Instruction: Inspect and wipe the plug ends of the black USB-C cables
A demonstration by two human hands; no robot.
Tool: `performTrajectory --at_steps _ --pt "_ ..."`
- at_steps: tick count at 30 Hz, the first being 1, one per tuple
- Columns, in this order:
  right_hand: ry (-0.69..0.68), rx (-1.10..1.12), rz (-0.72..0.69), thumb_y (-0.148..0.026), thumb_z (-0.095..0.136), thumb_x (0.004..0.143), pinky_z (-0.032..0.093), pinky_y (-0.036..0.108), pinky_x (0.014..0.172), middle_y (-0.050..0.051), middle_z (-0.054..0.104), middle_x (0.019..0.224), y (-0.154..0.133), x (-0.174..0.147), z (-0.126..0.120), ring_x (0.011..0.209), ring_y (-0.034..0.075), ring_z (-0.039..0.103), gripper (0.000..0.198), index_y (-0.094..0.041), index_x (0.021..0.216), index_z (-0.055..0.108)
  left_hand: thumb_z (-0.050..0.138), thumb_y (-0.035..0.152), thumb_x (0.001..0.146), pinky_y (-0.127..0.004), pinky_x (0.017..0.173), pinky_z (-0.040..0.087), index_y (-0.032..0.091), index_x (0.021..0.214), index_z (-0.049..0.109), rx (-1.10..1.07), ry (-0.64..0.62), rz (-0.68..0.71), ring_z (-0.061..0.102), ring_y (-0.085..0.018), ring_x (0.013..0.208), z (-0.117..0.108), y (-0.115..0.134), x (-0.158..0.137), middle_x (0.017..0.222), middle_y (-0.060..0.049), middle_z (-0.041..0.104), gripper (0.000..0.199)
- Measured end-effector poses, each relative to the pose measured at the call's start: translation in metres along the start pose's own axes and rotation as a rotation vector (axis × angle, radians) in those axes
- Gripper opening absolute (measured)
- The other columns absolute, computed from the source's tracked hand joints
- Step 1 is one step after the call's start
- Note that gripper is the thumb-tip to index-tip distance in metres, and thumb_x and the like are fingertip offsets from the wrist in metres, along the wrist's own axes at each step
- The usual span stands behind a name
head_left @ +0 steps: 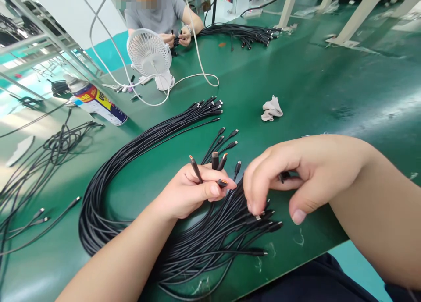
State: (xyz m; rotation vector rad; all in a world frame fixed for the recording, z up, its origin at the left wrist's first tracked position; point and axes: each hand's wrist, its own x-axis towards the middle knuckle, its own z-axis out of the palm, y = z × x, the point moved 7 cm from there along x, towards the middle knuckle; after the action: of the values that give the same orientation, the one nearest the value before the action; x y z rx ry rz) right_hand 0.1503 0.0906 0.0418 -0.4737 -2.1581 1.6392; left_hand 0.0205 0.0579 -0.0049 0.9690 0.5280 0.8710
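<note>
My left hand [197,186] is closed around several black USB cables, whose plugs stick out between the fingers. Some of these plugs [222,161] show orange inside their metal tips. My right hand [279,179] hovers over the near ends of a big black cable bundle [210,236], fingers curled down and thumb held apart from them. A small dark piece shows in the gap between its fingers; whether it is held I cannot tell. Just under those fingertips lies a cable plug [258,217]. The bundle bends in a U on the green table [315,96], its other ends [210,104] lying farther back.
A spray can [98,102] and a white fan [151,52] with a looping white cord stand at the back left. Loose cables [62,144] lie left. A crumpled cloth [272,108] rests beyond my hands. Across the table, a person handles another cable bundle [243,32].
</note>
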Motion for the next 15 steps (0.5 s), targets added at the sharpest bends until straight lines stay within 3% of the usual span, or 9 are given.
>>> performTrajectory --at_steps 5,9,15 --pt "0.037 0.112 -0.024 -0.045 0.081 0.072 0.038 0.022 0.053 -0.003 0.055 0.066 -0.001 0.006 0.011 0.059 0.009 0.048 0.038 -0.016 0.094 0.069 0.08 0.029 0.075 -0.025 0.049 0.027 0.024 0.084 0.083 0.0 0.005 -0.005 0.041 -0.007 0.051 -0.002 -0.001 0.001 0.059 -0.001 0.053 0.011" --pt "0.087 0.209 -0.041 -0.032 0.08 0.076 0.035 0.019 0.05 -0.006 0.048 0.065 0.001 0.012 0.012 0.056 0.006 0.043 0.03 -0.015 0.096 0.066 0.082 0.031 0.073 -0.024 0.048 0.026 0.022 0.082 0.083 -0.003 0.045 -0.039 0.038 -0.007 0.049 -0.002 -0.003 0.001 0.051 0.001 0.048 0.012" --pt "0.095 0.229 -0.049 -0.018 0.074 0.079 0.037 0.019 0.053 -0.007 0.044 0.064 0.001 0.018 0.021 0.058 0.006 0.042 0.026 -0.014 0.103 0.065 0.086 0.033 0.066 -0.023 0.048 0.029 0.016 0.072 0.08 -0.023 0.114 -0.088 0.041 -0.007 0.049 -0.002 -0.004 0.001 0.052 0.0 0.055 0.019"
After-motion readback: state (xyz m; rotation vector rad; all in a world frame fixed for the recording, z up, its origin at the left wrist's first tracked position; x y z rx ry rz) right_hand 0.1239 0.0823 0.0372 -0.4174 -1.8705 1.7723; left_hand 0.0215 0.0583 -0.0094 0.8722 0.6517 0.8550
